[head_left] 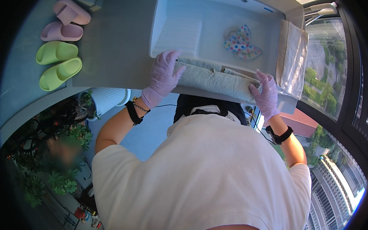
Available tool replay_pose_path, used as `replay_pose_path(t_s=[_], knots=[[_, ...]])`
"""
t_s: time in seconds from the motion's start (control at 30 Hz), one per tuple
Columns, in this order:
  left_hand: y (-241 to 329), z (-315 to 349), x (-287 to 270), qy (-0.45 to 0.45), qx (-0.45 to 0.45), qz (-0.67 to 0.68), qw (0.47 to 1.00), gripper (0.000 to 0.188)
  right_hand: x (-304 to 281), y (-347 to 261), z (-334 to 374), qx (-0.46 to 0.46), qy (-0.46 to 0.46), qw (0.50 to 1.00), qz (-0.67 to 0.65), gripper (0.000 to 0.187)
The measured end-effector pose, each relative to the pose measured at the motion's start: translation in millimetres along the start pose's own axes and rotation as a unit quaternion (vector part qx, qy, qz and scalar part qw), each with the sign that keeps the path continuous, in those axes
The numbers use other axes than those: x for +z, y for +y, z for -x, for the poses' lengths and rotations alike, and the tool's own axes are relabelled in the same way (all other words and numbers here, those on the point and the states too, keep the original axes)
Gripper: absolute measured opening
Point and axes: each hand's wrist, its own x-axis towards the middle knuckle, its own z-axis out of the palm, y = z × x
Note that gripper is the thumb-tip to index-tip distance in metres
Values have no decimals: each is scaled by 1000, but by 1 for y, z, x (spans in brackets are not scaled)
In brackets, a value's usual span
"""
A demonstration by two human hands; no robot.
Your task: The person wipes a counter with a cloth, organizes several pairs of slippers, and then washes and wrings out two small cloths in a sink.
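Along the sink [215, 18], grey cloth [215, 81] spans left grip [162, 79] to right grip [267, 95] (ends pinched)

A grey tabletop [115, 48] with a white sink [213, 16] toward its right; a grey cloth [215, 80] lies along the sink's near rim, a beige cloth [293, 56] over its right rim, a dotted cloth [243, 39] inside; at left, a bluish surface [20, 80] bears lilac slippers [73, 14] and, nearer, green slippers [53, 79]
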Motion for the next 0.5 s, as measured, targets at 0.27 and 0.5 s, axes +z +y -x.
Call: replay_pose_path(t_s=[0.27, 0.5], knots=[[12, -1, 48, -256, 262, -80, 927, 54, 21, -22, -8, -300, -154, 919, 203, 71], [22, -18, 29, -315, 204, 64, 925, 50, -4, -11, -29, -252, -239, 938, 7, 44]])
